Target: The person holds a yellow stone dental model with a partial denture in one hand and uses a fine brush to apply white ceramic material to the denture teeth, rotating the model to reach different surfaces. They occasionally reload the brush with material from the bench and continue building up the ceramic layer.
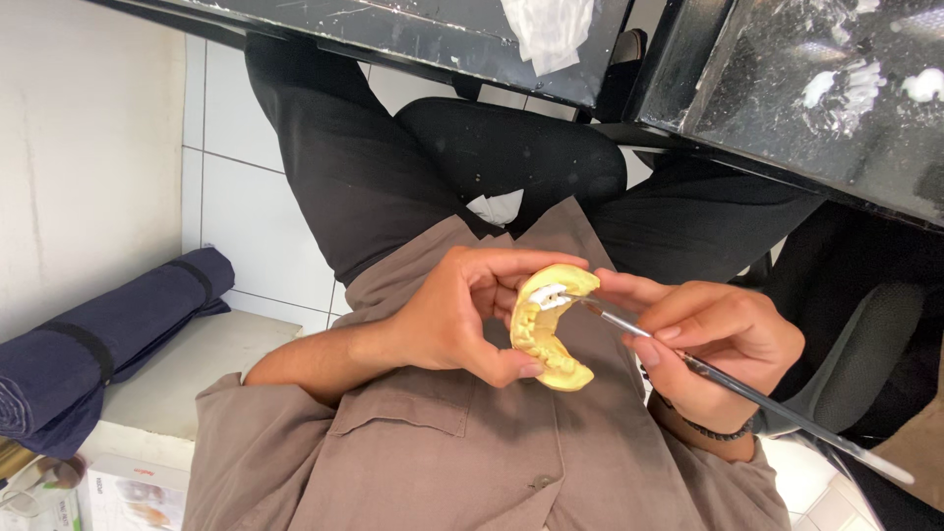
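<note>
Yellow dental cast (547, 334) — horseshoe-shaped, rows of moulded teeth along its inner curve, a white patch (547, 294) near its upper end. Held in mid-air above the lap, in front of a grey-brown shirt (433, 452), between both hands. Pinched by the hand on the picture's left side (454, 313): thumb pressed under the lower end of the arch, fingers curled over the upper end, grip closed on the cast. Met at the white patch by the tip of a thin brush (747, 393), bristle end touching the cast, metal ferrule just behind it, long handle running down and away toward the lower right corner. Gripped pen-fashion by the other hand (723, 344) — fingers closed around the brush shaft, fingertips resting just beside the cast's upper end. Dark beaded bracelet (718, 431) on that wrist.

Beyond the hands: black trousers (354, 167), a black chair seat (511, 147) between the legs. Further out, the edge of a black worktop (433, 34) spattered with white, a crumpled white plastic bag (546, 29) lying on it. White floor tiles (256, 216) underneath. Off to the picture's left, a rolled navy fabric bundle (108, 339) with black straps, lying on a pale low surface (197, 369) by the wall; a small printed box (133, 497) just beside it at the bottom edge.
</note>
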